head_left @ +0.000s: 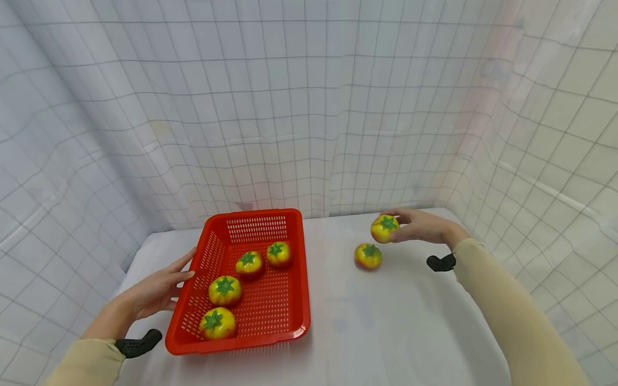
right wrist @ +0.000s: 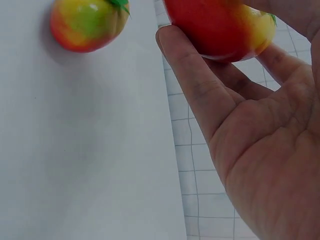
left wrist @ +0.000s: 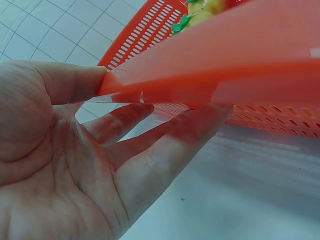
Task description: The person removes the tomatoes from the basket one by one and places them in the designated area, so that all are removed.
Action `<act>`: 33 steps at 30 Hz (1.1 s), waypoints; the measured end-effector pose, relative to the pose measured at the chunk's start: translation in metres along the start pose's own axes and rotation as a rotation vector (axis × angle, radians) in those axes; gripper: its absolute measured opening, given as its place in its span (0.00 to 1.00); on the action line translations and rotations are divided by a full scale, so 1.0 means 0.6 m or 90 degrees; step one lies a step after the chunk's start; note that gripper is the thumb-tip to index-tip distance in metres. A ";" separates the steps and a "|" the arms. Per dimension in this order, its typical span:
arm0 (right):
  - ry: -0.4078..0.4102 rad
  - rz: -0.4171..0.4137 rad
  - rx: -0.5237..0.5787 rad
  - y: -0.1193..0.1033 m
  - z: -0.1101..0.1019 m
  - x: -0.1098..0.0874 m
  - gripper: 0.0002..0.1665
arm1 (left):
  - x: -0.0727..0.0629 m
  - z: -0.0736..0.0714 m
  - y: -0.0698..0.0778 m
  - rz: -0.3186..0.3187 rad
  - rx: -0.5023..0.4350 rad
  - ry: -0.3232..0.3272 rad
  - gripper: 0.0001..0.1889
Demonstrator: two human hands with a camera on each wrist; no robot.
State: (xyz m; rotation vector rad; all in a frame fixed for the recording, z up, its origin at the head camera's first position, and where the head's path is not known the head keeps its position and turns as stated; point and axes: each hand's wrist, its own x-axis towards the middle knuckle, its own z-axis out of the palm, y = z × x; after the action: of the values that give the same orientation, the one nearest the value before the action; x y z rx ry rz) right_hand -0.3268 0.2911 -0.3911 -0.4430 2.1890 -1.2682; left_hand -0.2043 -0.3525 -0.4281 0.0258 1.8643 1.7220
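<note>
My right hand (head_left: 422,226) holds a red-and-yellow tomato (head_left: 383,229) with a green leafy top, thumb on one side and fingers around the other. It is raised above the back right of the white table. A similar tomato (head_left: 368,257) rests on the table just below and left of it, also seen in the right wrist view. On the left stands a red plastic basket (head_left: 305,289) with slotted walls, several tomatoes lying inside along its left and back parts. My left hand (head_left: 156,289) grips its left rim, thumb on the rim and fingers underneath, against the outer wall.
A white cloth with a dark grid (head_left: 309,107) hangs behind and along both sides of the table (head_left: 357,332). The table's far edge runs close to the back cloth. Both wrists wear black straps.
</note>
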 end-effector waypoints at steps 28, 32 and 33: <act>0.039 0.073 0.128 0.118 -0.006 -0.012 0.47 | 0.001 -0.006 0.002 -0.001 0.012 -0.007 0.39; 0.043 0.091 0.116 0.128 -0.003 -0.016 0.48 | 0.002 -0.004 0.002 -0.001 0.010 -0.007 0.39; 0.044 0.094 0.113 0.131 -0.002 -0.017 0.48 | 0.002 -0.003 0.002 0.000 0.009 -0.008 0.39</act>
State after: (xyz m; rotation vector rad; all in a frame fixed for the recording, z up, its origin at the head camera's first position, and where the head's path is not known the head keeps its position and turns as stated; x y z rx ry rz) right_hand -0.3199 0.3364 -0.4555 -0.1669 2.0985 -1.3988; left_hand -0.2065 -0.3537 -0.4278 0.0417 1.8684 1.7046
